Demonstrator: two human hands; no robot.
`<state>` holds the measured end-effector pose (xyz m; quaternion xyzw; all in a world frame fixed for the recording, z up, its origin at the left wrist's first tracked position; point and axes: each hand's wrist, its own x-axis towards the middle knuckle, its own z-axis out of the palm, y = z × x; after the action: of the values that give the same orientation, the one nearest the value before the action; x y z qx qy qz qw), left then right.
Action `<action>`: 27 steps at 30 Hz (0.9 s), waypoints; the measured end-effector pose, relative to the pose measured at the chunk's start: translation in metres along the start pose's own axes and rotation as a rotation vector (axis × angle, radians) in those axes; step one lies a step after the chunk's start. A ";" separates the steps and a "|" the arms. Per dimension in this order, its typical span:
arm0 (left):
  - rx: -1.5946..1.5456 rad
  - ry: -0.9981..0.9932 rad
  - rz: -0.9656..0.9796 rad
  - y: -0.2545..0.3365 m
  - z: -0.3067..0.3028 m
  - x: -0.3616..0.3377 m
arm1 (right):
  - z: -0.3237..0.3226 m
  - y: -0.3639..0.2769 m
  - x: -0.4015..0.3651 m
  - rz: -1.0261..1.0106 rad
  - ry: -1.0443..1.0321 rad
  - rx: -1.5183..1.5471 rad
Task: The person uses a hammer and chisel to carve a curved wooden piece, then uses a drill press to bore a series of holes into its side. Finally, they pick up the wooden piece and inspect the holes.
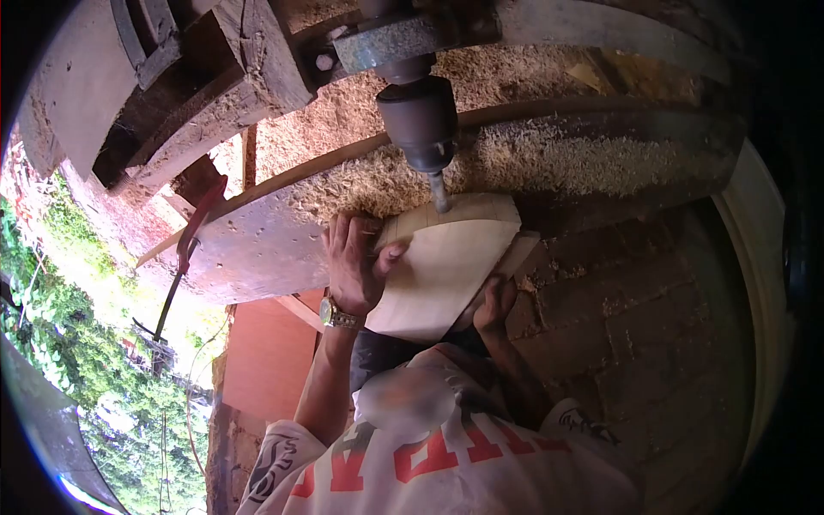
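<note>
**Desk:** What do the hands have?

**Photographer:** Both are on one pale, curved piece of wood (446, 257). The left hand (352, 266) is clamped on its edge, with the fingers hooked over the far side and the thumb pressed flat on the near face. A wristwatch (336, 316) sits just below that hand.

**Desk:** And the right hand?

**Photographer:** The right hand (493, 305) is curled under the opposite, lower corner of the wood. Its fingertips are hidden behind the wood.

**Desk:** Where is the wood, then?

**Photographer:** It is between the two hands and reaches just beyond the left fingertips. There a drill bit (439, 193) touches its far edge. The drill (418, 120) is above the bit, farther from both hands.

**Desk:** And the surroundings?

**Photographer:** A bench (257, 249) lies beyond the left hand, and the sawdust (532, 159) on it is heaped beyond the right. To the right of the right hand is brick floor (635, 292). A white shirt (446, 455) with red lettering is below both wrists.
</note>
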<state>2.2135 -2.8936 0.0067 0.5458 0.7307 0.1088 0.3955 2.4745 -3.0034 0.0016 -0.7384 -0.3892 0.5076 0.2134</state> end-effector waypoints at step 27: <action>0.022 0.010 0.143 -0.003 -0.003 -0.004 | 0.012 -0.001 0.004 0.008 0.068 0.312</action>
<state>2.2096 -2.8979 0.0089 0.6002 0.6930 0.1314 0.3771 2.4643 -3.0007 -0.0046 -0.7146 -0.2952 0.5373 0.3368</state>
